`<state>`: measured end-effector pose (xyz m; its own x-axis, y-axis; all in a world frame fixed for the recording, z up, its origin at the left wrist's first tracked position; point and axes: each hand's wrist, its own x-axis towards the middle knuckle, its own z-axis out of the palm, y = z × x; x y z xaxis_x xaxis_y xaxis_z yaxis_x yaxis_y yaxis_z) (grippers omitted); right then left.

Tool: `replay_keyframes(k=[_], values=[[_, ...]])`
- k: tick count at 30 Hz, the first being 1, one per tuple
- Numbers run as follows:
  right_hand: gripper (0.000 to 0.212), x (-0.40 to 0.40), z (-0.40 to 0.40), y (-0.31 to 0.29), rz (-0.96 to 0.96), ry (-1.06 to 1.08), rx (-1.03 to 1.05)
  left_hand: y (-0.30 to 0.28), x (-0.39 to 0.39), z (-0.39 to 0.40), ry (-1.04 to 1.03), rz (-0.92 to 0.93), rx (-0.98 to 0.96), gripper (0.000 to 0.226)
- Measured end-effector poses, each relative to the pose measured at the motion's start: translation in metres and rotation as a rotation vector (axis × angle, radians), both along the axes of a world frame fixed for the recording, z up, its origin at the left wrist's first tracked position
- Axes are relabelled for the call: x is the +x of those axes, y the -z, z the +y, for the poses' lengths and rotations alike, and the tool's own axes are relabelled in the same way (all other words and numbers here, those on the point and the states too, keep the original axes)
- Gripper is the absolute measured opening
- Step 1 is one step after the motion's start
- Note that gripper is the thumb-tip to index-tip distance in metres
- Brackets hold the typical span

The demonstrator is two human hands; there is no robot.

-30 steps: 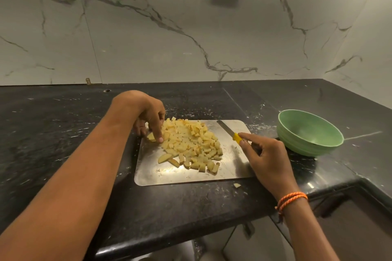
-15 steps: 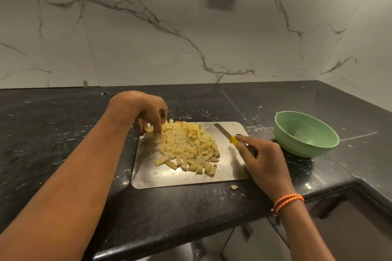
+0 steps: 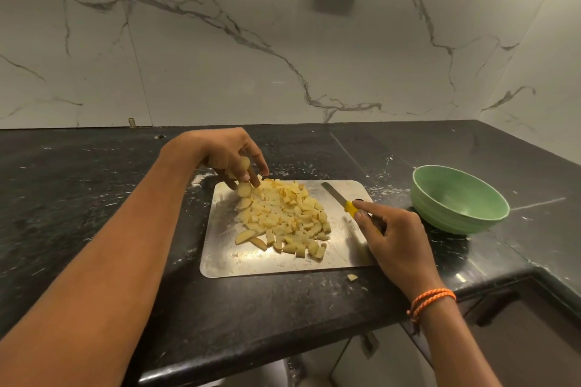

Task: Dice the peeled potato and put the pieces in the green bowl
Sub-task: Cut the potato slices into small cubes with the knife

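Holding, left hand: the left hand pinches a rounded potato chunk in curled fingers, just above the far left corner of the steel cutting board.
Holding, right hand: the right hand grips the knife by its yellow handle, index finger laid along the top; the blade lies flat on the board's right part, pointing away.
Diced potato: the pile of diced potato sits on the middle of the board, with another rounded chunk at its far left edge.
Green bowl: the green bowl stands on the black counter, just right of the board.
Stray piece: one potato bit lies on the counter, just off the board's near right edge.
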<state>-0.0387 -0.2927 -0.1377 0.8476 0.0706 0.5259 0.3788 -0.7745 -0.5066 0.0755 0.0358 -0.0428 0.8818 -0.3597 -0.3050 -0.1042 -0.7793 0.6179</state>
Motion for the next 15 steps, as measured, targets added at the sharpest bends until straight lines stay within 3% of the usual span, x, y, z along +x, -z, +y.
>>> replay_keyframes(k=[7,10,15], values=[[0.033,0.002,0.002,0.0,0.001,-0.016,0.001,-0.009,-0.008,-0.007,0.016,-0.164,-0.138,0.038],[0.031,0.002,0.002,-0.001,0.006,-0.009,0.023,0.001,-0.014,-0.047,0.058,-0.197,-0.312,0.045],[0.026,0.005,0.0,0.001,-0.007,0.046,0.063,0.04,-0.021,-0.126,-0.048,-0.337,-0.539,0.042]])
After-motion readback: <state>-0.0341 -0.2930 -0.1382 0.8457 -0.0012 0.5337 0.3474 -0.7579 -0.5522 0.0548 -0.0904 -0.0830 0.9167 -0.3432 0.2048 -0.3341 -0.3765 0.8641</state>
